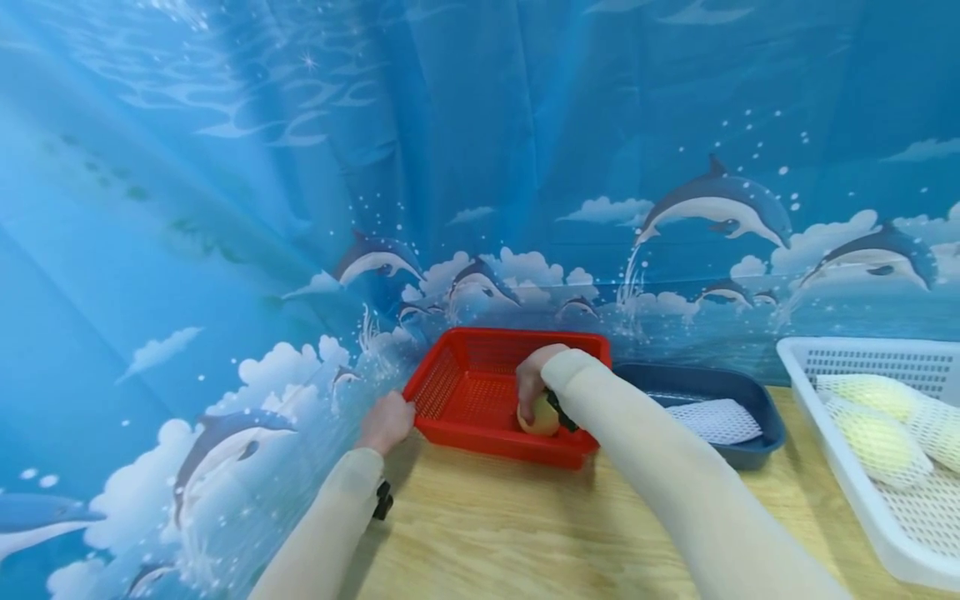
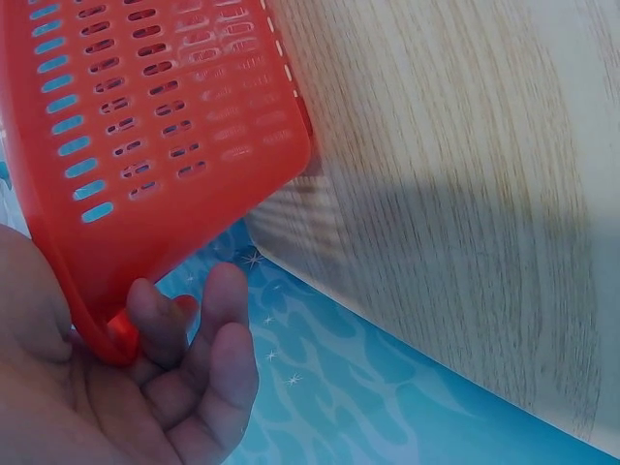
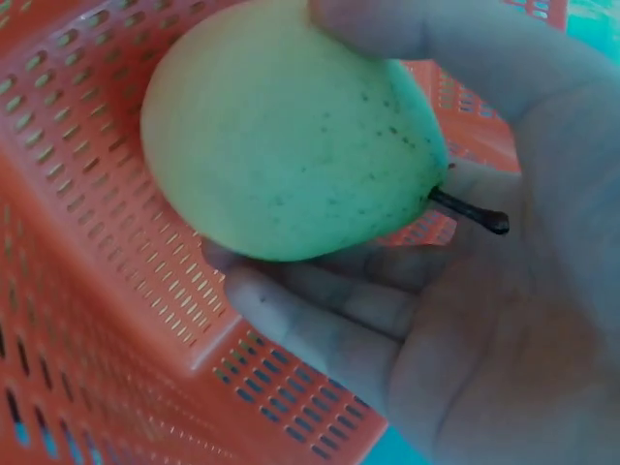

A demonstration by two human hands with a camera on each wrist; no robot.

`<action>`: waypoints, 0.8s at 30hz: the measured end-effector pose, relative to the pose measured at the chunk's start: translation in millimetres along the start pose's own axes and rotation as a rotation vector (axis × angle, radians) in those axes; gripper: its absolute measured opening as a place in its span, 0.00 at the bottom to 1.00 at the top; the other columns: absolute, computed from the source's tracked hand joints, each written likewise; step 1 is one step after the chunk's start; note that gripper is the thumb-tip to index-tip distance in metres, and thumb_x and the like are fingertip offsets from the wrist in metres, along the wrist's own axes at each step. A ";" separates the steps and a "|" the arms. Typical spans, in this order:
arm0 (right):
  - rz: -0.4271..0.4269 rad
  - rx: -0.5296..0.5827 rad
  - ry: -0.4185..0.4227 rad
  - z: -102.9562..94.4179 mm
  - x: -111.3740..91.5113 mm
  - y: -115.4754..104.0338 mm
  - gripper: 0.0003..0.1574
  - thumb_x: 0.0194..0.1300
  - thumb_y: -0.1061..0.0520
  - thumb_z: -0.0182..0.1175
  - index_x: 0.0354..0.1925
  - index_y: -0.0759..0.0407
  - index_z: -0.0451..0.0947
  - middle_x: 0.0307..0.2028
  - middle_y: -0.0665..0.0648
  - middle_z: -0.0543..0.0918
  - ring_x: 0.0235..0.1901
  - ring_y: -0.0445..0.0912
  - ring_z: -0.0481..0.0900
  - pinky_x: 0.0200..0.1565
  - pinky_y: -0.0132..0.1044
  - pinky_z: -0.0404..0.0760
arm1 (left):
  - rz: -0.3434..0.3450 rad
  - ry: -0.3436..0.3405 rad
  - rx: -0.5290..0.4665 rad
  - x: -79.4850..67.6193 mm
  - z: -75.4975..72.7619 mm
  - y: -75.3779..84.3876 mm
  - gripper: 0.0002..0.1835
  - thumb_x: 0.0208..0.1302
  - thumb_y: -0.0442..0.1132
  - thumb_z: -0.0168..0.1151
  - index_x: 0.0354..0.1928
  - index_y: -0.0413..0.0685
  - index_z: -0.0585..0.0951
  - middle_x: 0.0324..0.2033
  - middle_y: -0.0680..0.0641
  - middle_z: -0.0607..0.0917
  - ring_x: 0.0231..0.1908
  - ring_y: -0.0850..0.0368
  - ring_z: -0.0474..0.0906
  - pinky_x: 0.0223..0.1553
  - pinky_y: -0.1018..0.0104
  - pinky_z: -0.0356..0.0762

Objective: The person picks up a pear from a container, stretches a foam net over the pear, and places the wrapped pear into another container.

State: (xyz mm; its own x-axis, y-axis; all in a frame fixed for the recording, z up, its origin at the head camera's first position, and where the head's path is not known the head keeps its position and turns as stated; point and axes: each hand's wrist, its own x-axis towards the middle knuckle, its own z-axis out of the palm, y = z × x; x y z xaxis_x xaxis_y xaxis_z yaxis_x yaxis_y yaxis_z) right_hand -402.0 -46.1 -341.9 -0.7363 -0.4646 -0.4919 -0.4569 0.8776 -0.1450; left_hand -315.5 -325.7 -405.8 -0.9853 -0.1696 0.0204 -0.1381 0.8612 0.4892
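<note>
A yellow-green pear (image 3: 291, 136) with a dark stem and small specks lies between the thumb and fingers of my right hand (image 1: 532, 377). In the head view this pear (image 1: 538, 419) is inside the red plastic basket (image 1: 480, 443), near its front right part. Whether it touches the basket floor I cannot tell. My left hand (image 1: 387, 422) grips the basket's left front corner. Up close in the left wrist view, the fingers of the left hand (image 2: 184, 387) curl round the rim of the slotted red basket (image 2: 194, 218).
Right of the red basket stands a dark blue tray (image 1: 765, 421) holding a white foam net (image 1: 716, 421). A white basket (image 1: 840, 492) farther right holds several net-wrapped yellowish fruits (image 1: 877, 442). A dolphin-print curtain (image 1: 480, 167) hangs behind the wooden table (image 1: 510, 533) and along its left.
</note>
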 end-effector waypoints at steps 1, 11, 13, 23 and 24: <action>-0.009 0.001 -0.010 -0.4 1.6 3.7 0.21 0.45 0.37 0.76 0.36 0.42 0.84 0.43 0.48 0.80 0.43 0.46 0.77 0.38 0.41 0.81 | 0.004 0.001 0.004 -0.3 0.3 0.4 0.24 0.76 0.41 0.45 0.17 0.50 0.71 0.13 0.52 0.68 0.13 0.60 0.62 0.14 0.67 0.62; -0.124 0.063 -0.057 -7.8 -1.0 27.3 0.24 0.51 0.37 0.71 0.46 0.42 0.82 0.44 0.50 0.80 0.43 0.47 0.76 0.40 0.43 0.78 | -0.003 -0.019 -0.014 -3.4 1.8 3.7 0.26 0.76 0.41 0.44 0.14 0.50 0.70 0.11 0.52 0.65 0.12 0.60 0.59 0.13 0.68 0.59; -0.143 0.105 -0.055 -10.0 -8.0 28.8 0.26 0.53 0.40 0.70 0.50 0.45 0.82 0.45 0.50 0.81 0.42 0.47 0.78 0.42 0.43 0.81 | -0.011 -0.018 -0.007 -2.8 1.6 4.3 0.25 0.76 0.41 0.45 0.15 0.50 0.70 0.11 0.52 0.66 0.12 0.60 0.60 0.13 0.68 0.60; -0.249 0.151 -0.011 -20.9 -53.9 26.1 0.36 0.55 0.46 0.71 0.61 0.51 0.75 0.51 0.52 0.78 0.45 0.48 0.79 0.48 0.48 0.85 | -0.036 -0.040 0.029 -1.7 -1.7 3.6 0.21 0.76 0.41 0.46 0.22 0.45 0.74 0.13 0.50 0.69 0.13 0.58 0.64 0.15 0.66 0.64; -0.261 0.143 -0.006 -21.6 -58.8 25.5 0.35 0.55 0.46 0.71 0.61 0.50 0.75 0.51 0.52 0.78 0.46 0.48 0.78 0.48 0.47 0.85 | -0.036 -0.041 0.032 -1.8 -1.9 3.6 0.21 0.76 0.41 0.46 0.22 0.45 0.74 0.13 0.50 0.70 0.13 0.58 0.64 0.15 0.66 0.65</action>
State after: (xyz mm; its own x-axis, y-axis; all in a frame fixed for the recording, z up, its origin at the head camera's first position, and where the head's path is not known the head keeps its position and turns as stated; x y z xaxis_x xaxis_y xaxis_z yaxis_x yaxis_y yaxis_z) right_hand -381.1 1.1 -298.2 -0.5999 -0.6765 -0.4272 -0.5553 0.7365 -0.3864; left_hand -314.0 -323.2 -402.4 -0.9828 -0.1817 -0.0332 -0.1764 0.8698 0.4607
